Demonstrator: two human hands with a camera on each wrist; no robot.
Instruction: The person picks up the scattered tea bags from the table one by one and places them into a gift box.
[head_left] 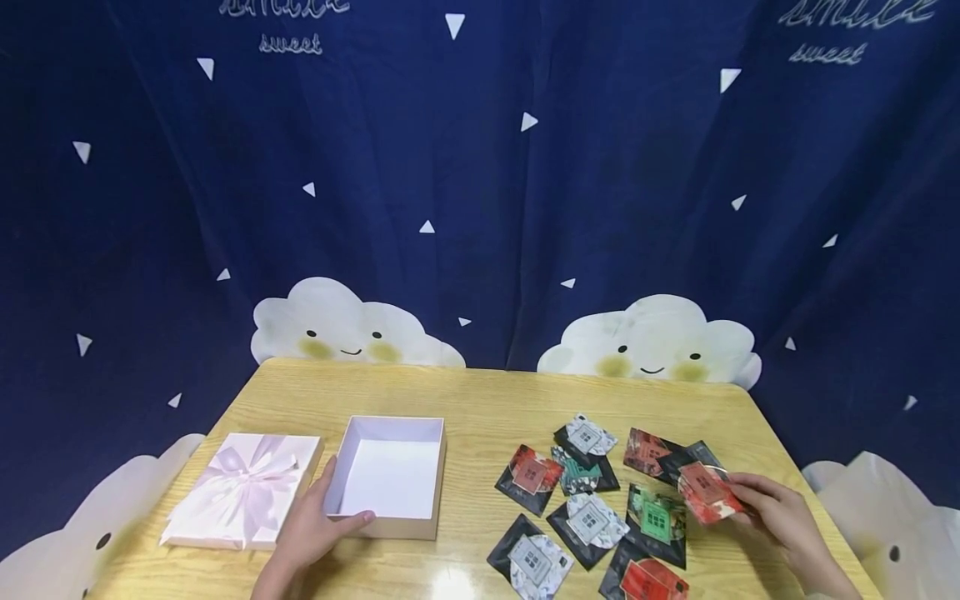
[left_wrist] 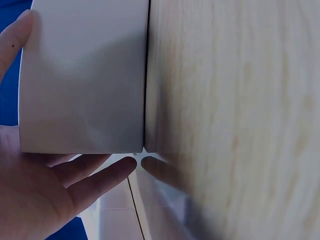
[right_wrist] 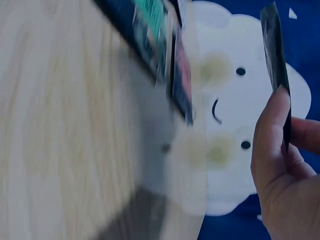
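Note:
My left hand (head_left: 311, 517) lies around the near left corner of an open white box (head_left: 438, 500), its thumb along the front rim. In the left wrist view the fingers reach straight along the side of the box (left_wrist: 85, 80). My right hand (head_left: 776, 512) pinches a red and black sachet (head_left: 705, 492) above the right end of the table. The right wrist view shows this sachet (right_wrist: 276, 55) edge-on between thumb and fingers. Beside it lie a green-labelled sachet (head_left: 654, 523) and another red one (head_left: 647, 452).
A white lid with a pale ribbon bow (head_left: 251, 483) lies left of the box. Several more sachets spread over the right half, among them a red one (head_left: 529, 477) and a grey-white one (head_left: 531, 560). Behind the wooden table (head_left: 480, 400) hangs a dark blue curtain (head_left: 480, 183).

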